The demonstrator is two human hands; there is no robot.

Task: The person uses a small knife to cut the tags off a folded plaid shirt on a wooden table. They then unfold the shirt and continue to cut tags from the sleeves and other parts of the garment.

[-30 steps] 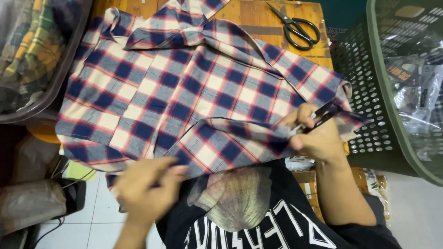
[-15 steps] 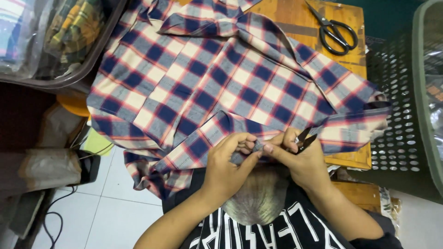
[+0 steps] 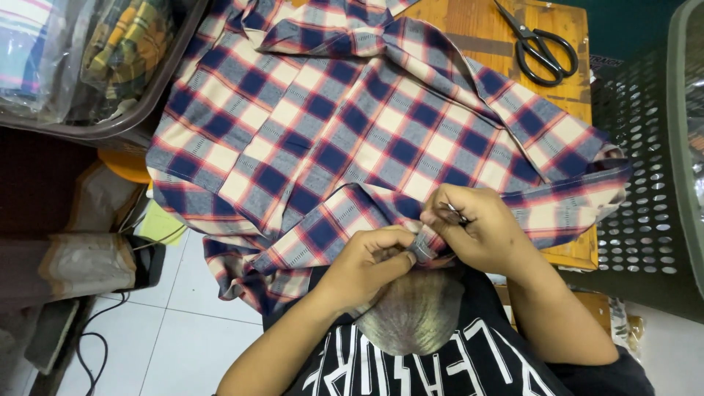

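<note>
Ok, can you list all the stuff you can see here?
Plaid shirt: one, blue, red and cream, spread over the table.
Wooden table: one, brown, under the shirt.
Scissors: one, black, top right on the table.
Basket: one, dark green, right.
Tub of bagged clothes: one, grey-brown, top left.
Small metal tool: one, in the right hand.
Left hand: pinching the shirt edge.
Right hand: beside it, on the same edge.

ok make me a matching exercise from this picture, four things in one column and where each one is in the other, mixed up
Things:
1. plaid shirt
2. black scissors
3. green perforated basket
4. left hand

Places:
A. far corner of the wooden table
B. pinching the shirt's near edge
C. spread across the table
D. right of the table

Pairs: 1-C, 2-A, 3-D, 4-B
</note>
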